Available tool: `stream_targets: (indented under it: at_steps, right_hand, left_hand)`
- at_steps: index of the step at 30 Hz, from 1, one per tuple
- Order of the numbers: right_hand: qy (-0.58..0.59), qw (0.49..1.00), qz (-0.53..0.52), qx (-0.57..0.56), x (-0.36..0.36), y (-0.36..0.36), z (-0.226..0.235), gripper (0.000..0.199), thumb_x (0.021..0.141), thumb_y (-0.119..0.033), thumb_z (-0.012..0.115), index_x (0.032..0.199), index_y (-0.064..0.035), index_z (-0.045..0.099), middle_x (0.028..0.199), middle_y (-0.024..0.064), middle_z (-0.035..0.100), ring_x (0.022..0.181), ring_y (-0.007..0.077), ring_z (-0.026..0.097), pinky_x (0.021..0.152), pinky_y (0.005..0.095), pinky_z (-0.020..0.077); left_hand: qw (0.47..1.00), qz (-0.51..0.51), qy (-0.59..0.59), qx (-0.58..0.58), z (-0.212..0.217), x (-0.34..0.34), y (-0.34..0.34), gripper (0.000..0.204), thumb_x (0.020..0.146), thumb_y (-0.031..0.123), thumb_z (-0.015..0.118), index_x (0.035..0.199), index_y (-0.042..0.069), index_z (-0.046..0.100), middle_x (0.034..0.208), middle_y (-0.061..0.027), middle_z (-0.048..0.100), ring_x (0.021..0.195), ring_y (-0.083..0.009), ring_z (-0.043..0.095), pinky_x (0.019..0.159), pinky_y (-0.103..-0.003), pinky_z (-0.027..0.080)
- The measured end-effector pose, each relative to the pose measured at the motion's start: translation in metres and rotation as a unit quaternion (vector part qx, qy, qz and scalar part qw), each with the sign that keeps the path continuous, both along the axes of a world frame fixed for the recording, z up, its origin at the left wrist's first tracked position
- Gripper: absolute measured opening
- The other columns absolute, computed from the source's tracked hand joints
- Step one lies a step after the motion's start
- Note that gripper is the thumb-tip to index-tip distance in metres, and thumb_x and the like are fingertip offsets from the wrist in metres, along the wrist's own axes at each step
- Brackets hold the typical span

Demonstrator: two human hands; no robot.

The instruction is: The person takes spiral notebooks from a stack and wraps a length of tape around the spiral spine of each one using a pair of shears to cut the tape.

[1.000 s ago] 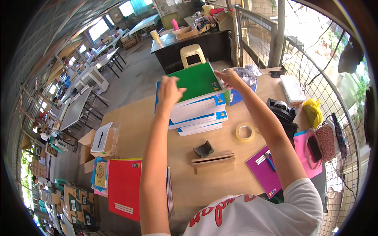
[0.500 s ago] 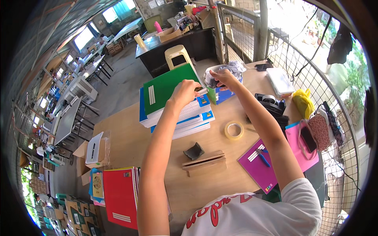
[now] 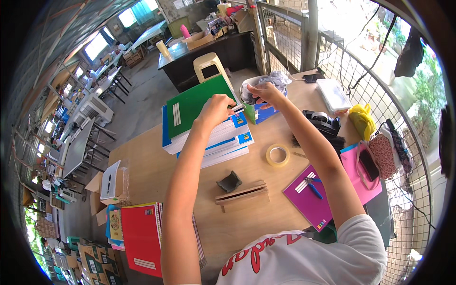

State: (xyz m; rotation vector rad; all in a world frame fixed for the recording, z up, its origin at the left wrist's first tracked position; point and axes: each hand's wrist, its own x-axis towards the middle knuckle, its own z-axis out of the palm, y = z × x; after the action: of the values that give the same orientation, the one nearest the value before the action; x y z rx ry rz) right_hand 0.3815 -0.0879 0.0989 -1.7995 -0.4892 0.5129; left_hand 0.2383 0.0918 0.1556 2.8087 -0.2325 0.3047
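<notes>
— So, where are the hands?
— Left hand [image 3: 216, 108] pinches the near edge of the green hardcover notebook [image 3: 197, 103], which tops a stack of blue-and-white books [image 3: 223, 140] on the wooden table [image 3: 147, 166].
— And the right?
— Right hand [image 3: 261, 91], fingers closed (tips only), grips a crinkled clear plastic bag [image 3: 273, 80] just beyond the stack. A roll of clear tape [image 3: 278, 155] lies nearby.

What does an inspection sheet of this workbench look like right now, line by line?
Surface: wooden table, crowded.
Job's things: notebook stack, green one on top; plastic bag beyond it.
Clutter: tape roll, wood block, purple notebook, red notebook, tape dispenser.
Hands: left hand on the stack's far edge; right hand fingers on the bag.
Cables: some hang on the wire fence.
Surroundings: workshop floor, desks, plastic stool.
</notes>
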Motion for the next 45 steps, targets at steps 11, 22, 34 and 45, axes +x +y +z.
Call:
stream_targets:
  at_steps: [11,22,34,45]
  right_hand:
    - [0.292,0.94,0.166,0.065,0.004,0.078,0.063,0.123,0.074,-0.092,0.043,0.135,0.0142,0.039,0.105,0.0317,0.065,0.097,0.0404,0.07,0.084,0.0472,0.0578]
    - [-0.109,0.938,0.171,0.282,-0.139,-0.046,0.081,0.026,0.092,-0.009,0.07,0.114,0.0018,0.064,0.098,0.0022,0.069,0.087,0.0089,0.063,0.075,0.0245,0.0509]
    - [-0.194,0.949,0.206,0.141,-0.263,-0.017,-0.066,0.015,0.092,-0.014,0.07,0.103,-0.0043,0.069,0.071,0.0162,0.063,0.06,0.0248,0.059,0.057,0.0352,0.0458]
    - [-0.212,0.941,0.226,0.138,-0.262,-0.018,-0.087,0.022,0.091,-0.014,0.071,0.109,-0.003,0.068,0.076,0.019,0.066,0.062,0.0308,0.062,0.058,0.0363,0.0478]
  left_hand:
    - [0.944,0.124,-0.3,-0.063,-0.029,-0.03,0.006,0.027,0.09,0.0,0.057,0.117,0.003,0.058,0.099,-0.0232,0.068,0.093,-0.0403,0.068,0.074,-0.049,0.054]
    - [0.774,0.21,-0.26,-0.538,-0.072,-0.194,0.025,0.06,0.101,0.011,0.057,0.153,0.0,0.028,0.149,-0.0111,0.045,0.136,-0.0221,0.044,0.113,-0.037,0.034]
    - [0.704,0.232,-0.257,-0.62,-0.285,-0.331,0.042,0.035,0.094,0.007,0.067,0.126,0.002,0.053,0.116,-0.0033,0.064,0.106,-0.0131,0.058,0.095,-0.029,0.043]
    - [0.697,0.233,-0.267,-0.624,-0.303,-0.336,0.043,0.039,0.094,0.003,0.066,0.13,0.004,0.052,0.116,-0.0039,0.063,0.104,-0.013,0.058,0.093,-0.029,0.045]
